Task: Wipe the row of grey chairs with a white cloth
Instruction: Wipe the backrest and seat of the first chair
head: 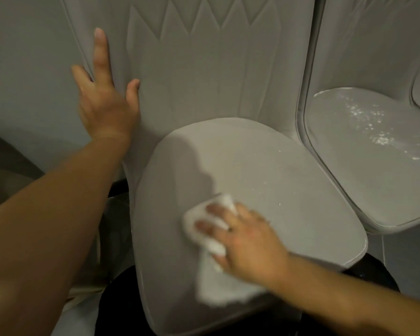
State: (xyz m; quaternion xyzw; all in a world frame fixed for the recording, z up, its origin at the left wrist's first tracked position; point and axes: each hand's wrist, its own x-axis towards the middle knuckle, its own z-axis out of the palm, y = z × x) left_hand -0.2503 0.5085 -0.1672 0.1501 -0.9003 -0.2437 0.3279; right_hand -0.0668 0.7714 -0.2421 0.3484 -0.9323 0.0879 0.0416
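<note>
The cloth was pressed under the flat, spread right hand at the seat's front; the left hand was laid flat on the backrest. Flecks were seen on that seat, and the next chair was judged unwiped.

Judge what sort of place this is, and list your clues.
Probably an indoor waiting or dining room, not certain: a padded grey chair has a matching second chair close beside it, and the floor is tiled.

Indoor seating area (quilted grey chairs)
</note>
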